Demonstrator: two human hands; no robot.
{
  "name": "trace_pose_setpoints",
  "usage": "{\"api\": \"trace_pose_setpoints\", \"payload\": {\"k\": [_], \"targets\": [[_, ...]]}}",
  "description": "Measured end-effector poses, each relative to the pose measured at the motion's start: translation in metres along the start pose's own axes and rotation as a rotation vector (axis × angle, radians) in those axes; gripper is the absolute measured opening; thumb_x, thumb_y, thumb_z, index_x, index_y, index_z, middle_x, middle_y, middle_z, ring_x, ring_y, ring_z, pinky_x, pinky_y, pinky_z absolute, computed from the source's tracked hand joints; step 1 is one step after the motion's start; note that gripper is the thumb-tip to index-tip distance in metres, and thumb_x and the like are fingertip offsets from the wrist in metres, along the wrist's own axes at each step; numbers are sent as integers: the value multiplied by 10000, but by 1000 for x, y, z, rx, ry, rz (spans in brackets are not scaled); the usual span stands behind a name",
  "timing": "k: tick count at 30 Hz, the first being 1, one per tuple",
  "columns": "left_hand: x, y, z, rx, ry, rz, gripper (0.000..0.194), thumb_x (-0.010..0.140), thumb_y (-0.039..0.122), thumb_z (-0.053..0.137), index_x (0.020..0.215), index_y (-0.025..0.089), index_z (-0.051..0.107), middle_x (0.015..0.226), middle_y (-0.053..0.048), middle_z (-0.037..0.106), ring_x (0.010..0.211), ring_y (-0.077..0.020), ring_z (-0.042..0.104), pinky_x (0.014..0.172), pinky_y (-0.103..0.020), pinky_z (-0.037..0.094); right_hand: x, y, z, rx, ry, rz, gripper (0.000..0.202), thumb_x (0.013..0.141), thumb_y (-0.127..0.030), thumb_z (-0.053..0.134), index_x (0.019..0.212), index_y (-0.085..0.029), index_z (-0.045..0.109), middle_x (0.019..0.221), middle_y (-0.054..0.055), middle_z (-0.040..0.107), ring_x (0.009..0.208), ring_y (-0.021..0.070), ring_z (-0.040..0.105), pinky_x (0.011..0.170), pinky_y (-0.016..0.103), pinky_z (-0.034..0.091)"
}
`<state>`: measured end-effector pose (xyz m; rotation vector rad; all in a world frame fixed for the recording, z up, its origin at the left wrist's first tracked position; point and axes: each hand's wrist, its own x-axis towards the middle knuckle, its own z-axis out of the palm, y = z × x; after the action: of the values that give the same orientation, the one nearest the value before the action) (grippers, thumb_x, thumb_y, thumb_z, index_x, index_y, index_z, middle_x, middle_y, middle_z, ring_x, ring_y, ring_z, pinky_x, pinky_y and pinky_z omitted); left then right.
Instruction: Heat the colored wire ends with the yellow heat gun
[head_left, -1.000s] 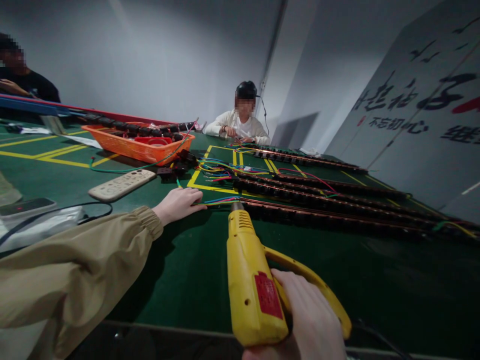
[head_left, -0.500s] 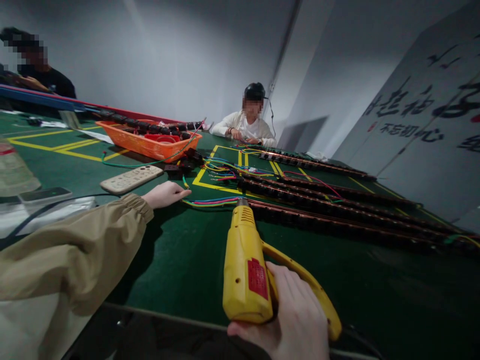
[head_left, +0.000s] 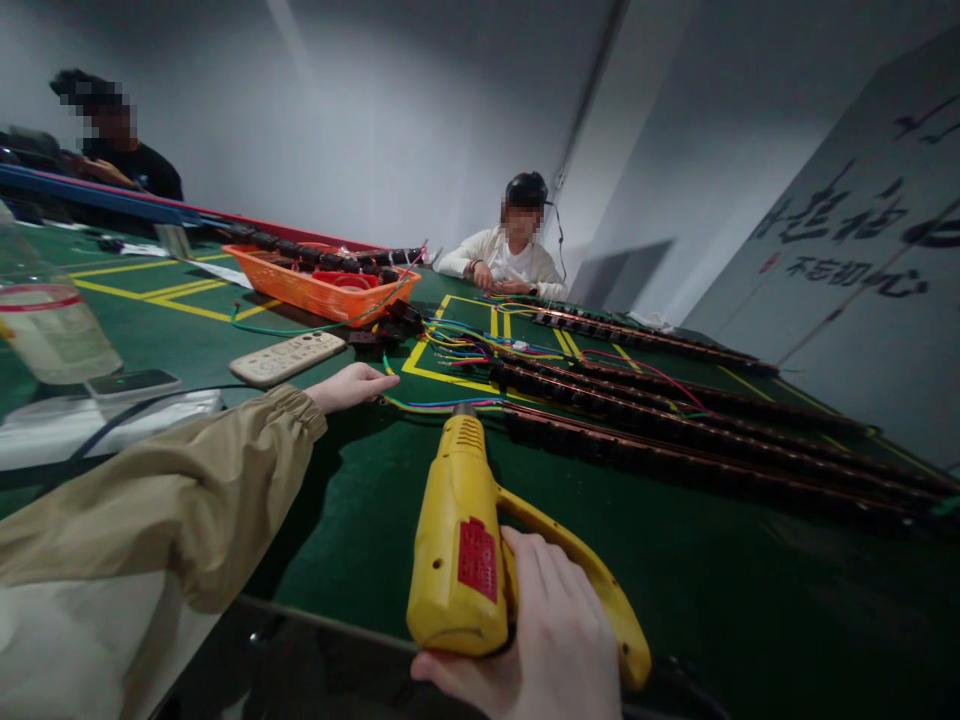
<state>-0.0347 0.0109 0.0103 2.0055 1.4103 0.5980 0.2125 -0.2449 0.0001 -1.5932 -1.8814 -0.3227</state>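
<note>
My right hand [head_left: 551,620] is wrapped round the handle of a yellow heat gun [head_left: 454,540] with a red label on its body. The gun's nozzle points away from me, at a bundle of coloured wires [head_left: 442,407] lying on the green table [head_left: 360,530]. At the left end of that bundle, my left hand [head_left: 351,387] pinches the wires between thumb and fingers. From the bundle's right end runs a long dark strip with copper-coloured edges [head_left: 637,450]. More such strips [head_left: 600,395] lie behind it, with loose wire ends.
An orange basket [head_left: 322,300] holding dark parts stands at the back left. Nearer are a beige remote-like object [head_left: 289,358], a phone [head_left: 133,384] and a plastic bottle [head_left: 56,335]. One person [head_left: 517,250] sits across the table, another [head_left: 127,150] at far left.
The heat gun has swung left along the wires, its nozzle now further from the strip. My left hand stays at the wire ends. The whole view has shifted slightly.
</note>
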Motion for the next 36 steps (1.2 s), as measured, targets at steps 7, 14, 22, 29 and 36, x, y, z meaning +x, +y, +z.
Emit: {"api": "trace_pose_setpoints", "payload": {"k": [7, 14, 22, 29, 36], "targets": [[0, 1, -1, -154, 9, 141, 521, 715, 684, 474, 629, 171, 449, 546, 29, 458, 522, -96, 406, 530, -234, 306, 22, -21, 11, 109, -66, -42, 936, 469, -916, 474, 987, -142, 570, 833, 76, 600, 753, 245, 567, 702, 414, 459], [5, -5, 4, -69, 63, 139, 487, 795, 630, 400, 617, 178, 424, 539, 27, 457, 508, -95, 382, 511, -237, 279, 31, -35, 22, 146, -137, 10, 914, 391, -889, 559, 953, -169, 551, 858, 60, 576, 804, 260, 545, 751, 457, 458], [6, -5, 2, 240, 99, 184, 518, 837, 593, 339, 641, 158, 540, 547, 21, 450, 575, -125, 405, 544, -249, 259, 36, -47, 21, 208, -151, -2, 869, 506, -898, 464, 957, -162, 560, 848, 69, 584, 780, 250, 559, 724, 442, 472], [6, -5, 1, 317, 92, 179, 550, 824, 590, 334, 832, 158, 675, 733, -18, 641, 703, -175, 533, 614, -238, 336, 33, -41, 14, 270, -251, -26, 885, 567, -834, 526, 1141, -160, 534, 1028, 83, 604, 937, 269, 561, 857, 459, 464], [4, 0, 0, 394, 91, 187, 548, 830, 572, 316, 777, 162, 675, 679, -32, 626, 653, -171, 525, 593, -244, 332, 26, -5, -4, 180, -312, -58, 564, 746, -495, 662, 1214, -213, 524, 1144, 48, 605, 1038, 237, 553, 900, 404, 456]]}}
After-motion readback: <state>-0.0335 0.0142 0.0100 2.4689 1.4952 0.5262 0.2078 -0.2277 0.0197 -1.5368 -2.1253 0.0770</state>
